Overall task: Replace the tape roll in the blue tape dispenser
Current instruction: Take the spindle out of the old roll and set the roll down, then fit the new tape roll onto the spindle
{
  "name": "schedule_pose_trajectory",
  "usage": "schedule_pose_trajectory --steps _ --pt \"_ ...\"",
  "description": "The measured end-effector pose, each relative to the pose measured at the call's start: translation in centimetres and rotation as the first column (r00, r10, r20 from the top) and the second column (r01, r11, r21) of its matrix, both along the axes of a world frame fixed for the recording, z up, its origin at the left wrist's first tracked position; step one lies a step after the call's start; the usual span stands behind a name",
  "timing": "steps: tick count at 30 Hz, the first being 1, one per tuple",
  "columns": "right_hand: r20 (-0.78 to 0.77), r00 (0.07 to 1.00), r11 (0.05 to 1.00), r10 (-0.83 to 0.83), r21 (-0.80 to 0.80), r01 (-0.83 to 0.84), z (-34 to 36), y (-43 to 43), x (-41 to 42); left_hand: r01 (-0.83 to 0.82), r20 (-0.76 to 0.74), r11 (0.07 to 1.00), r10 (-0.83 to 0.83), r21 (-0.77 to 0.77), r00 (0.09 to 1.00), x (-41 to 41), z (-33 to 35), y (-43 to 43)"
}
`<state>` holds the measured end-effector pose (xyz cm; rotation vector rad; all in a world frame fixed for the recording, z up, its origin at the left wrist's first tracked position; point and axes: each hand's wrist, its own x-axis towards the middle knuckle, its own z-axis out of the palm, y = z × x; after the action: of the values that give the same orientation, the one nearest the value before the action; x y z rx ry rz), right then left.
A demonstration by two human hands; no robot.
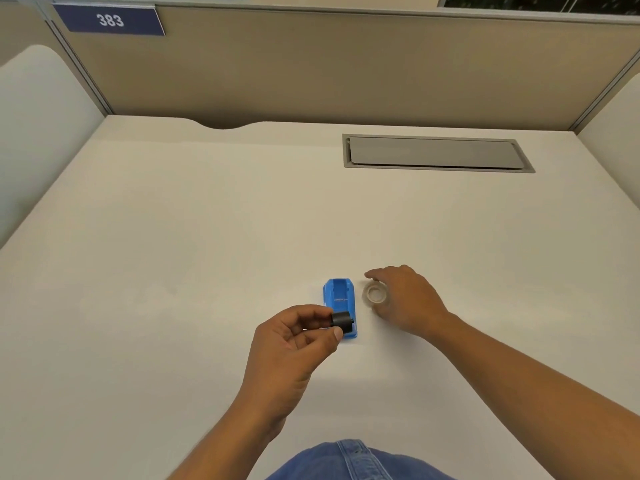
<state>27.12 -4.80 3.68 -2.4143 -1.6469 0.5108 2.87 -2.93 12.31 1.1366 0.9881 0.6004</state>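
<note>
A: Where is the small blue plastic tape dispenser (341,299) sitting?

B: It is lying flat on the pale matte surface (207,237), just in front of the person, between the two hands. Its cradle is looking empty, with no roll seated, so my judgement is that the swap is at mid-stage.

A: What is the left hand (294,341) doing?

B: It is pinching a short black cylindrical hub with a small axle stub (342,321) between thumb and fingertips, hovering over the dispenser's near end. The stub is pointing right, probably so the roll can slide onto it.

A: And the right hand (403,301)?

B: It is curling loosely over a clear glossy ring of tape (375,294) just right of the dispenser. Fingers are arching around the ring; whether they are actually gripping it yet, I cannot tell.

A: Surroundings?

B: A grey rectangular cable hatch (437,153) is lying well apart, toward the beige partition (346,71).
</note>
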Motion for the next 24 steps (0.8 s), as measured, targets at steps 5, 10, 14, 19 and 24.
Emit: schedule_pose_trajectory --steps 5,10,14,19,24 --pt "-0.084 0.996 0.994 -0.035 0.098 0.044 0.8 -0.7 -0.3 -0.006 -0.009 1.000 0.006 0.012 1.000 -0.2 0.2 0.1" --pt "-0.249 0.965 0.968 -0.085 0.210 0.139 3.0 -2.1 -1.1 -0.011 -0.009 1.000 0.011 0.027 1.000 0.0 0.5 0.3" --pt "-0.451 0.886 0.920 -0.103 0.295 0.257 5.8 -3.5 -2.6 -0.005 -0.008 0.999 0.005 0.047 1.000 0.1 0.8 0.4" --pt "-0.656 0.755 0.874 0.009 0.371 0.312 9.2 -5.5 -5.3 -0.003 -0.006 0.998 0.004 0.062 1.000 -0.1 1.1 0.5" --pt "-0.747 0.660 0.874 0.084 0.374 0.311 10.3 -6.7 -7.0 0.018 -0.021 0.996 -0.016 0.087 1.000 -0.2 1.4 0.4"
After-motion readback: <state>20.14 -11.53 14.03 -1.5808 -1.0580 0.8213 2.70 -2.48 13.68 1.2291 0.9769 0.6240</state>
